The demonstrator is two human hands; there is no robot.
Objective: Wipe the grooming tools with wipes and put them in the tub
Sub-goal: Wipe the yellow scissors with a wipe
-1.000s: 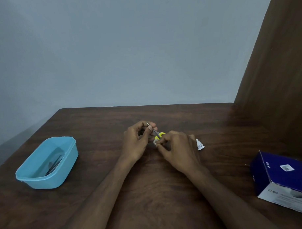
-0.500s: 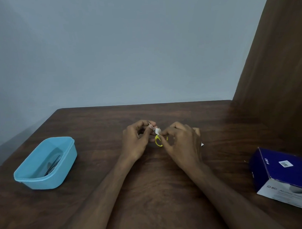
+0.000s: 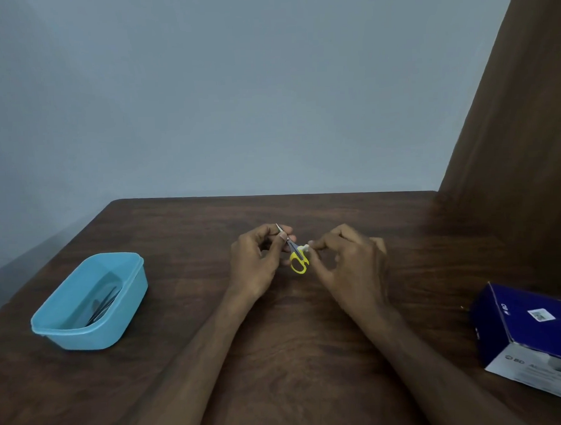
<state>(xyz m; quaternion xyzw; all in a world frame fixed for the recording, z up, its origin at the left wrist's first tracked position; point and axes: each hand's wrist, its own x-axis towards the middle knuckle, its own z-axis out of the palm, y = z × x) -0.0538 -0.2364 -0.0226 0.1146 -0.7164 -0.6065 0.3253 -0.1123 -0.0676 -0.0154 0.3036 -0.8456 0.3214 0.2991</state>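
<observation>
Small scissors (image 3: pixel 297 258) with yellow handles and thin metal blades hang over the middle of the table. My left hand (image 3: pixel 258 260) pinches the blades near their tips, points up and away from me. My right hand (image 3: pixel 347 261) pinches a small white wipe (image 3: pixel 304 248) against the scissors just above the handles. The light blue tub (image 3: pixel 88 301) sits at the left of the table, with dark metal tools (image 3: pixel 104 306) lying in its bottom.
A dark blue and white box (image 3: pixel 531 337) lies at the right edge of the brown wooden table (image 3: pixel 293 355). A brown wooden panel (image 3: pixel 518 140) rises along the right side. A grey wall stands behind the table's far edge.
My right hand has slid the wipe along the scissors, up toward the blades and back down near the handles. The yellow handles now hang in plain sight. My left hand keeps its hold.
</observation>
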